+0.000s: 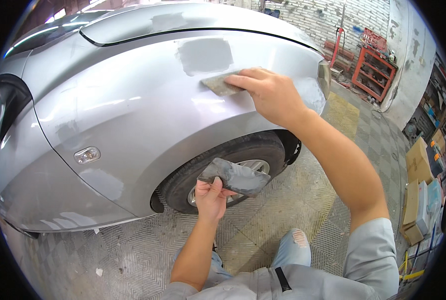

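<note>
My right hand (277,96) grips a flat putty spreader (217,86), its edge against or just over the silver car fender (128,95). Just above the spreader lies a squarish patch of matte grey filler (205,56) on the paint. In front of the wheel (175,187), my left hand (211,201) pinches a dark flat mixing board (239,177) between thumb and fingers. Grey putty is smeared over the board's upper face. Whether the spreader carries putty cannot be seen.
Other dull patches mark the hood (167,21) and the panel near the side marker lamp (87,155). A red tool cart (374,74) stands by the brick wall at the far right. Cardboard boxes (419,162) line the right side of the patterned floor (263,232).
</note>
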